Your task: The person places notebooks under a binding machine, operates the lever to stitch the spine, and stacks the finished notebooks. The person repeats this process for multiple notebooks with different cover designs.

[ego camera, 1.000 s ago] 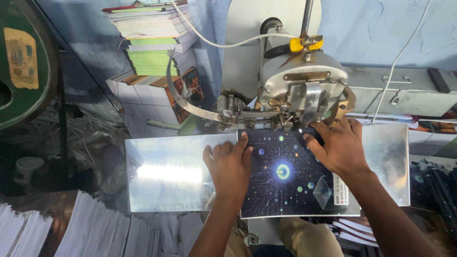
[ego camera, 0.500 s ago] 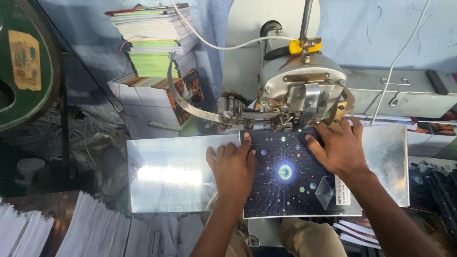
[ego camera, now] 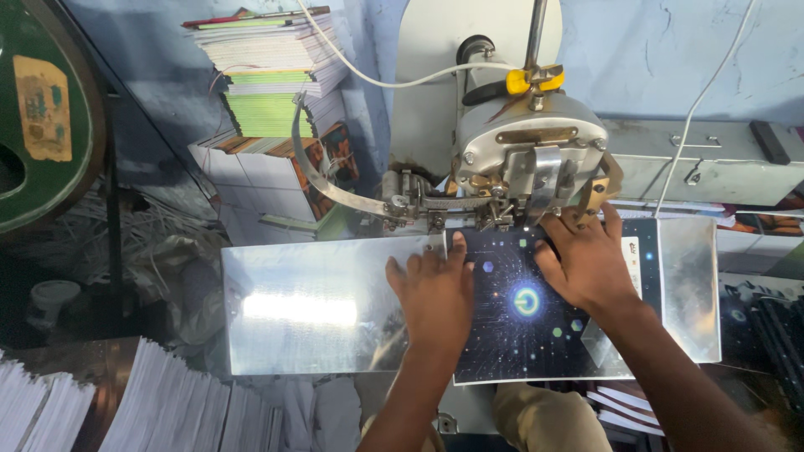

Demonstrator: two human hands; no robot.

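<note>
While your left hand (ego camera: pixel 435 293) and right hand (ego camera: pixel 589 266) press flat, grasping nothing, the dark booklet (ego camera: pixel 536 322) stays square under the stitching head (ego camera: pixel 528 159) on the metal desk (ego camera: pixel 310 305).

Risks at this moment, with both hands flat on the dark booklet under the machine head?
1. The right hand has fingertips right at the foot of the machine head; they might get caught if it cycles.
2. The left hand presses the dark booklet on the shiny metal table; uneven pressure could skew it.
3. The white cable hangs near the mechanism and may snag.
</note>
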